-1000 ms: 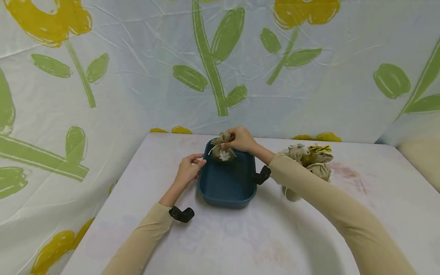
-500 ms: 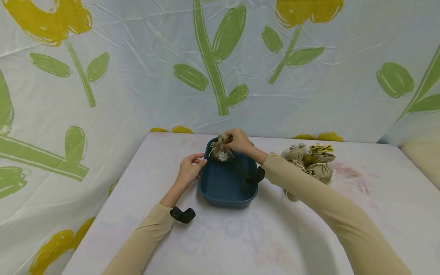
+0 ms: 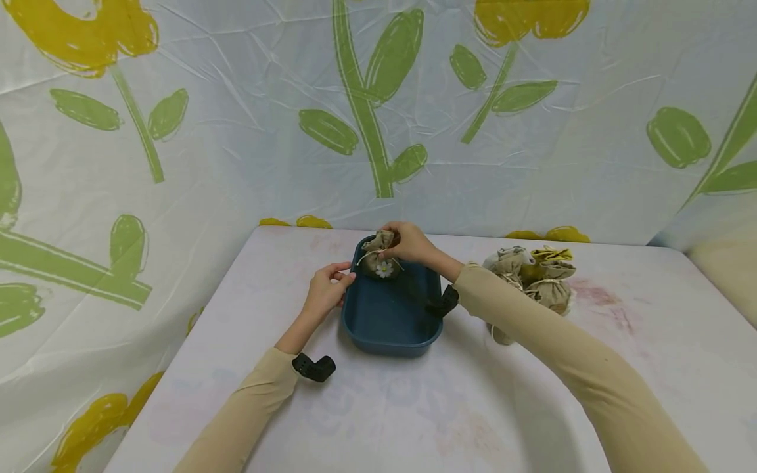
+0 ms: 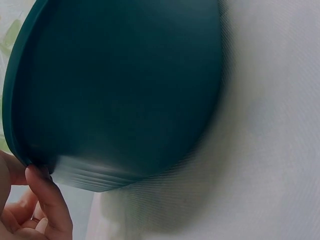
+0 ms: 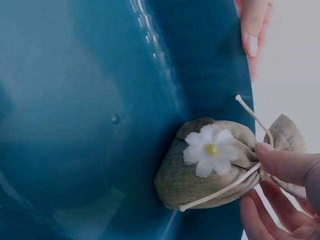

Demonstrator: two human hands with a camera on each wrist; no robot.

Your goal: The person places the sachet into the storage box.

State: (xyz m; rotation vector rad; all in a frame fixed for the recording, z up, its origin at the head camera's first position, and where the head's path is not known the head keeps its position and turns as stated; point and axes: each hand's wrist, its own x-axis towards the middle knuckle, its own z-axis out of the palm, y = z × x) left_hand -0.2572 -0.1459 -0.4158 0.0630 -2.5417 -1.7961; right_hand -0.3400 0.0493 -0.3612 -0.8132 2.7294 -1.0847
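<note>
A drawstring pouch (image 3: pixel 381 263) of beige linen, with a white daisy and pale cords, stands inside the far left end of a blue rectangular tub (image 3: pixel 390 322). My right hand (image 3: pixel 412 244) pinches its gathered neck between thumb and fingers. In the right wrist view, the pouch (image 5: pixel 207 172) leans on the tub wall and its neck reaches over the rim. My left hand (image 3: pixel 322 289) is at the tub's left side, thumb at the rim. The left wrist view shows that hand (image 4: pixel 42 205) gripping the tub's edge (image 4: pixel 115 90), its other fingers curled.
Several more linen pouches (image 3: pixel 550 294) stand bunched to the right of the tub, one with a yellow top, partly behind the right sleeve (image 3: pixel 520 309). The table (image 3: pixel 378 420) has a pale printed cover. A flower-print cloth (image 3: pixel 236 131) hangs behind and on the left.
My right hand has shifted slightly left and down with the pouch, now lower in the tub's far end. The left hand keeps its place at the rim.
</note>
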